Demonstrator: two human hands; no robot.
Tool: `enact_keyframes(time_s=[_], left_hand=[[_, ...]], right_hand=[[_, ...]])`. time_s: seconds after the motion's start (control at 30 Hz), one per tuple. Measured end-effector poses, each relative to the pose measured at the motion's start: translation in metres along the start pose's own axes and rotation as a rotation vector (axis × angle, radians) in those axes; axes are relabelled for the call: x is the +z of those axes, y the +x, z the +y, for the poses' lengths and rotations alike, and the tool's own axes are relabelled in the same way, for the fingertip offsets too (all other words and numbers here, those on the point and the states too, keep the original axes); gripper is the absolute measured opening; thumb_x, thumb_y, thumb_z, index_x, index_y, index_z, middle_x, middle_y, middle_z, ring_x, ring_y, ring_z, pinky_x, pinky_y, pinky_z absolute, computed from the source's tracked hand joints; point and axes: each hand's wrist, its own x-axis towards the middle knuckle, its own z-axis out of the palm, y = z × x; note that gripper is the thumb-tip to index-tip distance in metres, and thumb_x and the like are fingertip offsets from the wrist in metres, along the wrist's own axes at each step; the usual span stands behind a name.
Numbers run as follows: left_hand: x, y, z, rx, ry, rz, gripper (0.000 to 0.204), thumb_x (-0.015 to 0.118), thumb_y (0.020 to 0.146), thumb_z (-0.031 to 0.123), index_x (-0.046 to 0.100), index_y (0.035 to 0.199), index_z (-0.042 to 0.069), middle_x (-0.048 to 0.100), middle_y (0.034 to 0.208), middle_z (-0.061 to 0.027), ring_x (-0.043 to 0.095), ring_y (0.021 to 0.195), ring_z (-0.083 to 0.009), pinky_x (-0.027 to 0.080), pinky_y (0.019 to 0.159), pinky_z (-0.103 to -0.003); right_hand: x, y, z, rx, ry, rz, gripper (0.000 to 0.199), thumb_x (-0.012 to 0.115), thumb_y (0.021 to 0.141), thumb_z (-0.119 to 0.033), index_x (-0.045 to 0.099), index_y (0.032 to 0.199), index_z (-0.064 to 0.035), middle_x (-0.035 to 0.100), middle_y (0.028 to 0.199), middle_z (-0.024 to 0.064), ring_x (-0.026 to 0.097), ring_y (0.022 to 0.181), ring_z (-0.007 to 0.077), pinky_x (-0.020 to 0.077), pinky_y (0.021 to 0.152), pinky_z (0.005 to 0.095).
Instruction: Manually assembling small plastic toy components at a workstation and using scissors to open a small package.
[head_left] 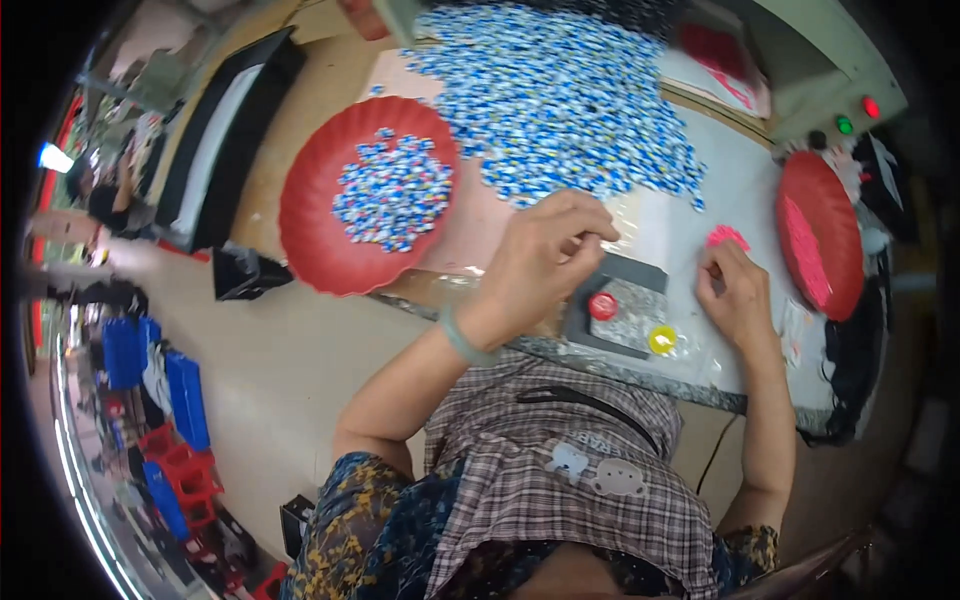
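My left hand (pixel 550 250) is over the near edge of a wide pile of small blue-and-white pieces (pixel 560 100). Its fingers are curled, with thumb and forefinger close together; anything between them is too small to make out. Beside a little heap of pink pieces (pixel 727 237), my right hand (pixel 738 295) has its fingertips drawn together, and what they hold, if anything, is hidden. Between the hands lies a dark flat plate (pixel 640 272) with a speckled grey block (pixel 635 310), a round red piece (pixel 602 306) and a round yellow piece (pixel 662 340).
Left of the pile, a red scalloped bowl (pixel 305 215) holds more blue-and-white pieces. Another red bowl (pixel 845 215) at the right contains pink pieces. A machine housing (pixel 840 70) with red and green buttons stands far right. Blue crates (pixel 185 400) and red stools (pixel 185 465) are on the floor.
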Motion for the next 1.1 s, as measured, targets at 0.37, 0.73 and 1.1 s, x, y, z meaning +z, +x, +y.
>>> enact_keyframes(time_s=[0.37,0.73,1.1], left_hand=[[0.049,-0.01,0.049,-0.432,-0.361,-0.349,0.012,0.067,0.095,0.005,0.069,0.102,-0.003,0.067,0.084,-0.0034,0.059,0.066,-0.0049,0.048,0.056,-0.019],[0.059,-0.019,0.041,-0.481,-0.41,-0.432,0.014,0.068,0.091,0.01,0.067,0.093,-0.004,0.063,0.069,-0.003,0.054,0.061,-0.0035,0.044,0.053,-0.023],[0.056,-0.023,0.044,-0.631,-0.758,-0.412,0.009,0.065,0.097,0.013,0.067,0.098,0.005,0.07,0.081,-0.0051,0.052,0.059,-0.0019,0.034,0.047,-0.016]], right_hand=[[-0.042,-0.018,-0.042,0.223,0.824,-0.173,0.008,0.067,0.08,0.002,0.062,0.085,-0.0014,0.058,0.082,0.0003,0.054,0.072,0.0075,0.0452,0.064,0.0221],[-0.059,-0.021,-0.061,-0.015,0.476,-0.231,0.011,0.072,0.076,0.004,0.064,0.081,-0.0011,0.061,0.077,0.0045,0.058,0.061,0.0123,0.0464,0.055,0.0257],[-0.039,-0.039,-0.071,-0.011,0.506,0.097,0.016,0.073,0.076,0.007,0.067,0.089,0.001,0.07,0.083,0.0113,0.067,0.068,0.017,0.0534,0.06,0.0271]])
